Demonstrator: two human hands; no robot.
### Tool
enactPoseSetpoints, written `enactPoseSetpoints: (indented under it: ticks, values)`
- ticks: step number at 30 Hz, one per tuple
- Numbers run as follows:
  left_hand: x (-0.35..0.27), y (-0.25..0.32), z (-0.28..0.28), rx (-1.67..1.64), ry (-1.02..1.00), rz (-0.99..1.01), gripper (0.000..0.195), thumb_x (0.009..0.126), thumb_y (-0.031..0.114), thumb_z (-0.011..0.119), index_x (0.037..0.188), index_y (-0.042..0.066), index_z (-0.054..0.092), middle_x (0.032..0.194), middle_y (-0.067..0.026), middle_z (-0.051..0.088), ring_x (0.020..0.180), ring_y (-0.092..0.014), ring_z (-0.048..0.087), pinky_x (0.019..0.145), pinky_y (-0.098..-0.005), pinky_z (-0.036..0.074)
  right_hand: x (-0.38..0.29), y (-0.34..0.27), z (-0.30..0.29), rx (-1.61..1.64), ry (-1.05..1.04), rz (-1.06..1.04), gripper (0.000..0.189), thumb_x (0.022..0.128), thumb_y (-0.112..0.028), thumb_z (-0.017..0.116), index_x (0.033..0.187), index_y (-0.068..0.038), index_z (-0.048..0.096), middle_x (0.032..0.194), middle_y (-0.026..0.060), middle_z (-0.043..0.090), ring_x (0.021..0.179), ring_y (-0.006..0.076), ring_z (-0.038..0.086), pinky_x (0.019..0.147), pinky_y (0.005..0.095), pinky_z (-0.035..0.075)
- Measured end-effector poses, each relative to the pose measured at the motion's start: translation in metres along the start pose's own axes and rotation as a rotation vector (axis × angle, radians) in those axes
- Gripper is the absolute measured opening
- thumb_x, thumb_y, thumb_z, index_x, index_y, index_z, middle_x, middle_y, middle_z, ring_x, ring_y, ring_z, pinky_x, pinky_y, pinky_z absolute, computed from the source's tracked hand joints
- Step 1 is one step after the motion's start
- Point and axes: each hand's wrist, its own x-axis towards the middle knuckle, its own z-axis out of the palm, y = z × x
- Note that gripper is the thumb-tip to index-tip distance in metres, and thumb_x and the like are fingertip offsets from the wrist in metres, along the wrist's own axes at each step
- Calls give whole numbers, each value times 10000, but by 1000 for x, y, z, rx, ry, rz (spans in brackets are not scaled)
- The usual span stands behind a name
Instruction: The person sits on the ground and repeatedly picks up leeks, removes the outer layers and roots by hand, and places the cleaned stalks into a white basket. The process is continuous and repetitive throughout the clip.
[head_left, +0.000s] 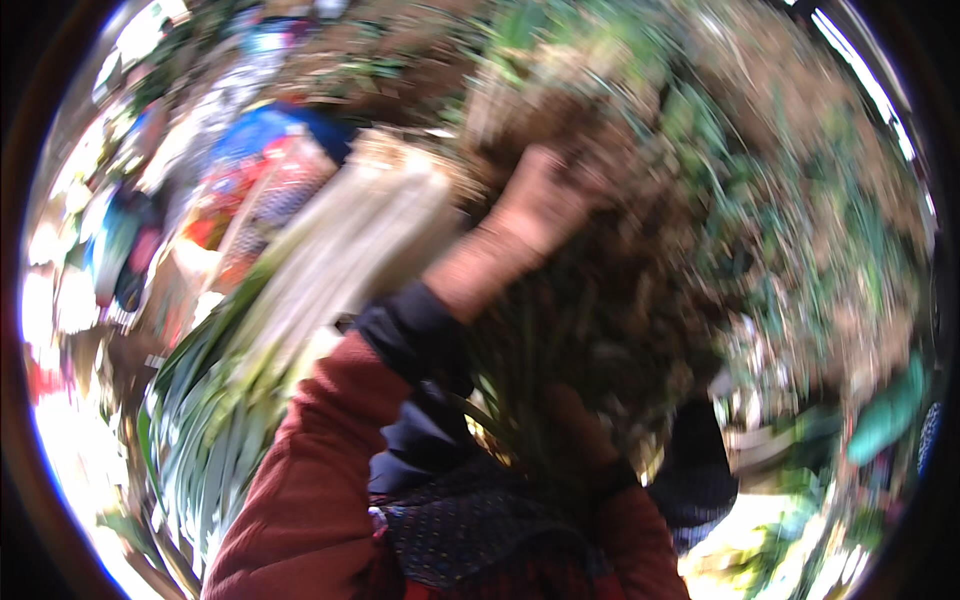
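Note:
My left hand (544, 199) reaches forward in a dark cuff and maroon sleeve. Its fingers, badly blurred, touch a brown mass of soil-caked roots (630, 172); whether they grip it cannot be made out. Lower down, my right hand (574, 412) lies in deep shadow against the dark clump, close to some green leaves (510, 397), and its fingers are hidden. Left of my left forearm lies a thick bundle of cleaned leeks (345, 247). Their white shanks and trimmed root ends point away from me, and the green leaves (210, 427) fan toward me.
Uncleaned green stalks (795, 225) and soil spread along the right. Beyond the leek bundle lies a blue and red plastic bag (277, 150). A teal object (889, 409), blurred, is at the far right. Leaf scraps (742, 555) lie at the lower right.

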Motion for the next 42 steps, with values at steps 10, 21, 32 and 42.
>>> enactPoseSetpoints:
  ticks: [10, 21, 32, 42]
  values:
    - [22, -68, 4, 41, 210, -360, 361, 1026, 294, 526, 1216, 3, 623, 1110, -138, 700, 1018, -209, 681, 886, -337, 532, 45, 80, -167, 874, 905, 166, 369, 998, -257, 543, 1225, 24, 619, 992, 208, 684, 862, 350, 649, 752, 467, 490]
    - [31, -79, 2, -89, 245, -662, 342, 1023, 246, 508, 1171, -42, 619, 1066, -151, 699, 973, -207, 683, 873, -330, 537, 153, 181, -252, 896, 1298, 237, 307, 1030, -255, 519, 1195, -14, 614, 929, 137, 651, 765, 264, 609, 624, 461, 474]
    - [32, -70, 2, -193, 311, -783, 308, 1024, 179, 472, 1135, -77, 603, 1020, -197, 687, 930, -259, 689, 871, -375, 547, 260, 131, -334, 1478, 1107, 348, 611, 970, -304, 611, 1461, -36, 365, 1458, 205, 411, 1286, 374, 459, 1029, 528, 499]
    - [27, -78, -2, -317, 215, -821, 308, 1036, 205, 508, 1180, -47, 609, 1073, -127, 685, 988, -186, 663, 873, -314, 539, 228, 142, -359, 1538, 869, -372, 470, 1014, -247, 435, 1479, -185, 401, 1212, 91, 601, 1070, 222, 598, 847, 395, 528]
